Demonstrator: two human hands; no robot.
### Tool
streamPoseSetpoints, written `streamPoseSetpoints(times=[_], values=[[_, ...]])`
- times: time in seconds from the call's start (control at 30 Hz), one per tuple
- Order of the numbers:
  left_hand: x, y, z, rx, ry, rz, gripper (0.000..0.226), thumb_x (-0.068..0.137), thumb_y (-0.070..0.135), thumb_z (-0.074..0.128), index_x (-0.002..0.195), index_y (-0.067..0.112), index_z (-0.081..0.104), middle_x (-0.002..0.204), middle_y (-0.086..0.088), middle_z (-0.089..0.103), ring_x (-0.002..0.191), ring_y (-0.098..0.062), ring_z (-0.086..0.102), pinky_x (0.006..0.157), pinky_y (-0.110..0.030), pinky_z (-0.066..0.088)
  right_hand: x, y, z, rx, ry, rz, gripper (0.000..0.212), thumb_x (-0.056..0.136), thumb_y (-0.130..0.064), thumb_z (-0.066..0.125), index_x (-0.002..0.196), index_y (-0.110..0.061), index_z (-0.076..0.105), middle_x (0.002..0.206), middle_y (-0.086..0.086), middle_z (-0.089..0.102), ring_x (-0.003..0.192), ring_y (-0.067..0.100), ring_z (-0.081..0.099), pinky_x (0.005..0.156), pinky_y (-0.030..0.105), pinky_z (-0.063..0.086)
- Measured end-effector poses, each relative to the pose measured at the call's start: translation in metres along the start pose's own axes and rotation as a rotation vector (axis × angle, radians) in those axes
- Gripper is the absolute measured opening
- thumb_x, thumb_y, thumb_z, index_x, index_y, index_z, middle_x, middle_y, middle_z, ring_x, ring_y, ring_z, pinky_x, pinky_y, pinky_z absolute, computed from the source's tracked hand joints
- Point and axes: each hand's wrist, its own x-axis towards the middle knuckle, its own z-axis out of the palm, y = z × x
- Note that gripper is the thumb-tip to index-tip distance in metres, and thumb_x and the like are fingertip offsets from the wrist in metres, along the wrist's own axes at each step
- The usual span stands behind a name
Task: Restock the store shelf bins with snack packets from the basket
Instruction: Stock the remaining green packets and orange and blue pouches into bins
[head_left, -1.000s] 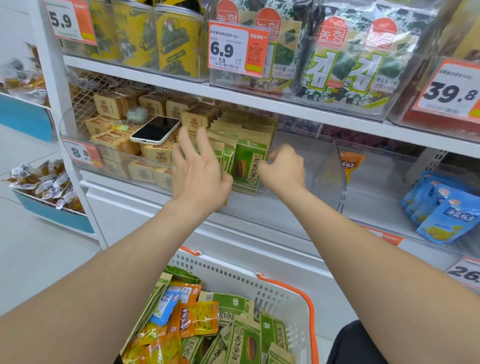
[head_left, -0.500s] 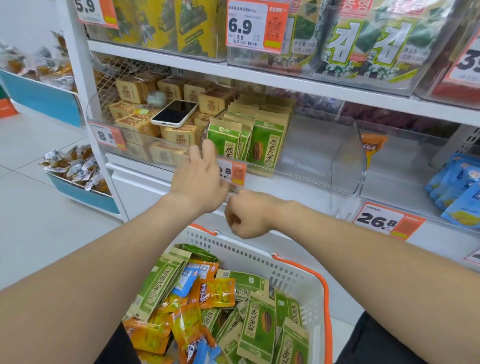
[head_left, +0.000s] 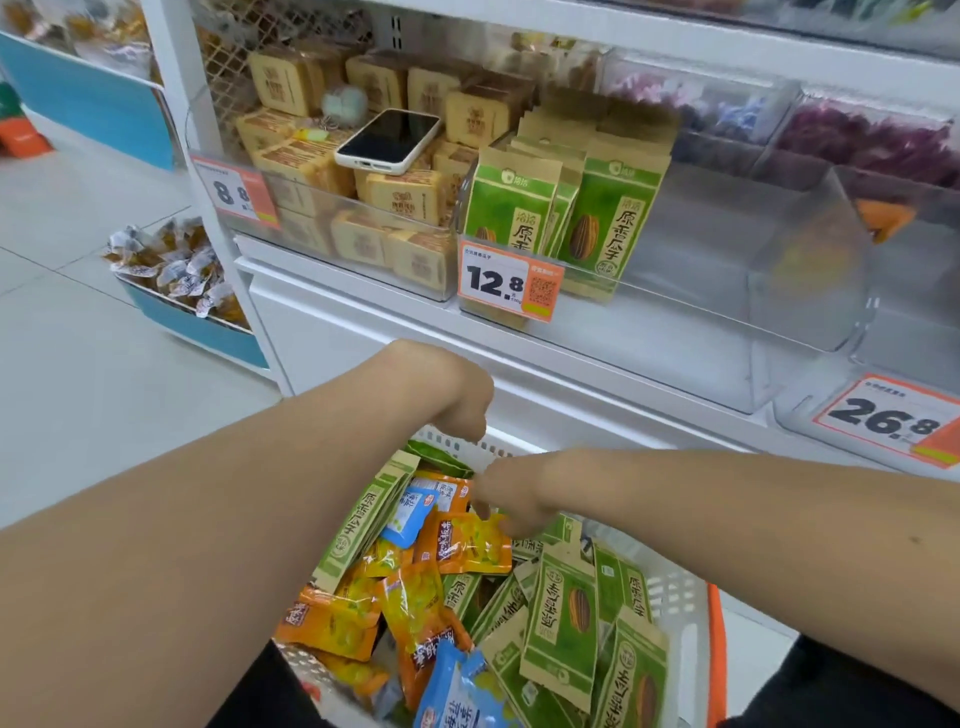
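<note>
Though a short row of green seed packets (head_left: 597, 218) already stands upright in the clear bin (head_left: 779, 291) above the basket (head_left: 680, 597), looks like an early stage, with most of that bin bare. Leaves plenty to move: inside the basket, a loose heap of more green seed packets, blue packets (head_left: 457, 691) and orange ones. Hovering over the basket's far rim: left hand (head_left: 457, 400), fingers curled loosely downward, nothing seen in it. Reaching just inside the basket: right hand (head_left: 519, 499), fingertips (head_left: 485, 512) down on an orange packet (head_left: 467, 545); cannot tell whether pinched or only touched. Seems to be the choosing of the next packet, with many more lifts up from the basket to come.
</note>
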Motion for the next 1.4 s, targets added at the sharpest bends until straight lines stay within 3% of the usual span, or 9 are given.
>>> streamPoseSetpoints(times=[0.17, 0.3, 0.4, 0.53, 0.67, 0.77, 1.03, 1.2, 1.4], values=[[0.013, 0.009, -0.002, 0.016, 0.029, 0.043, 0.021, 0.103, 0.030, 0.051, 0.088, 0.016, 0.057, 0.100, -0.005, 0.065, 0.082, -0.027, 0.059, 0.075, -0.038, 0.049, 0.021, -0.022, 0.029, 0.153, 0.020, 0.030, 0.069, 0.098, -0.021, 0.059, 0.156, -0.017, 0.022, 0.138, 0.019, 0.046, 0.092, 0.028, 0.058, 0.082, 0.043, 0.057], [0.017, 0.018, -0.003, 0.050, 0.008, 0.070, 0.031, 0.103, 0.032, 0.051, 0.128, 0.018, 0.063, 0.127, -0.006, 0.064, 0.109, -0.030, 0.065, 0.082, -0.038, 0.050, 0.029, -0.037, 0.047, 0.227, 0.152, 0.124, 0.081, 0.098, -0.023, 0.064, 0.158, -0.024, 0.008, 0.147, 0.025, 0.036, 0.107, 0.043, 0.061, 0.086, 0.050, 0.056], [0.016, 0.021, -0.005, 0.052, 0.014, 0.087, 0.034, 0.105, 0.030, 0.049, 0.135, 0.019, 0.061, 0.134, -0.007, 0.061, 0.116, -0.031, 0.064, 0.083, -0.037, 0.049, 0.027, -0.041, 0.048, 0.218, 0.195, 0.175, 0.096, 0.093, -0.019, 0.071, 0.159, -0.016, 0.002, 0.125, 0.025, 0.056, 0.099, 0.040, 0.062, 0.081, 0.049, 0.059], [0.010, 0.018, -0.009, 0.042, 0.034, 0.082, 0.035, 0.105, 0.025, 0.047, 0.137, 0.019, 0.059, 0.136, -0.006, 0.060, 0.117, -0.030, 0.063, 0.088, -0.038, 0.052, 0.026, -0.044, 0.043, 0.219, 0.149, 0.287, 0.100, 0.086, -0.025, 0.076, 0.155, 0.000, 0.008, 0.122, 0.024, 0.057, 0.102, 0.036, 0.062, 0.082, 0.046, 0.060], [0.008, 0.011, -0.009, 0.060, 0.022, 0.086, 0.040, 0.102, 0.016, 0.044, 0.139, 0.019, 0.059, 0.142, -0.005, 0.057, 0.120, -0.028, 0.062, 0.098, -0.041, 0.053, 0.012, -0.048, 0.023, 0.327, 0.036, 0.285, 0.016, 0.091, -0.020, 0.068, 0.091, -0.010, 0.056, 0.092, 0.010, 0.061, 0.074, 0.022, 0.059, 0.056, 0.029, 0.050], [0.000, 0.001, -0.013, 0.036, -0.002, 0.049, 0.052, 0.098, 0.010, 0.041, 0.146, 0.024, 0.055, 0.151, -0.003, 0.051, 0.125, -0.029, 0.061, 0.103, -0.047, 0.054, 0.002, -0.045, 0.005, 0.365, 0.065, 0.295, 0.009, 0.087, -0.021, 0.064, 0.084, -0.013, 0.060, 0.090, 0.008, 0.066, 0.075, 0.022, 0.061, 0.059, 0.029, 0.051], [-0.033, -0.007, -0.025, 0.178, -0.051, -0.088, 0.060, 0.093, 0.015, 0.069, 0.150, 0.024, 0.052, 0.137, -0.005, 0.062, 0.110, -0.028, 0.068, 0.085, -0.042, 0.060, -0.046, -0.028, -0.037, 0.970, 0.404, 0.343, 0.038, 0.072, -0.009, 0.085, 0.105, -0.010, 0.067, 0.100, 0.011, 0.075, 0.080, 0.021, 0.070, 0.077, 0.041, 0.065], [-0.054, -0.007, -0.035, -0.187, 0.065, -0.107, 0.022, 0.096, -0.001, 0.055, 0.116, 0.000, 0.064, 0.091, -0.011, 0.079, 0.079, -0.021, 0.080, 0.074, -0.046, 0.066, -0.092, -0.027, -0.054, 1.222, 0.581, 0.312, 0.028, 0.077, 0.004, 0.079, 0.093, -0.013, 0.064, 0.080, 0.009, 0.068, 0.064, 0.020, 0.064, 0.049, 0.025, 0.052], [-0.073, 0.010, -0.061, -0.471, 0.407, -0.049, 0.016, 0.099, 0.017, 0.069, 0.098, 0.002, 0.074, 0.084, -0.011, 0.079, 0.079, -0.024, 0.078, 0.076, -0.038, 0.065, -0.145, -0.018, -0.073, 1.410, 0.585, 0.441, 0.055, 0.076, -0.002, 0.080, 0.118, -0.016, 0.048, 0.109, 0.007, 0.066, 0.086, 0.023, 0.068, 0.065, 0.031, 0.056]])
